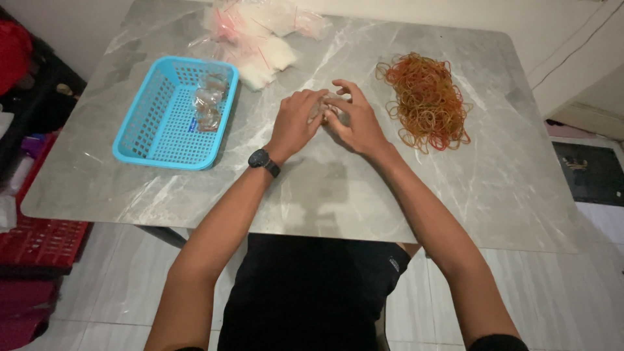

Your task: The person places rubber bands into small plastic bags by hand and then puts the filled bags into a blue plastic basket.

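Note:
My left hand [296, 123] and my right hand [354, 120] meet over the middle of the grey marble table [325, 188]. Between their fingers they hold a small clear plastic bag [327, 107], mostly hidden by the fingers. A black watch [262, 160] is on my left wrist. A heap of red and yellow rubber bands [426, 101] lies just right of my right hand. A blue plastic basket [172, 114] stands to the left of my left hand, with a few filled clear bags [208, 104] inside it.
A pile of clear plastic bags with red strips [257, 32] lies at the table's far edge. Red crates [42, 240] stand on the floor at the left. A dark mat [588, 172] lies on the floor at the right.

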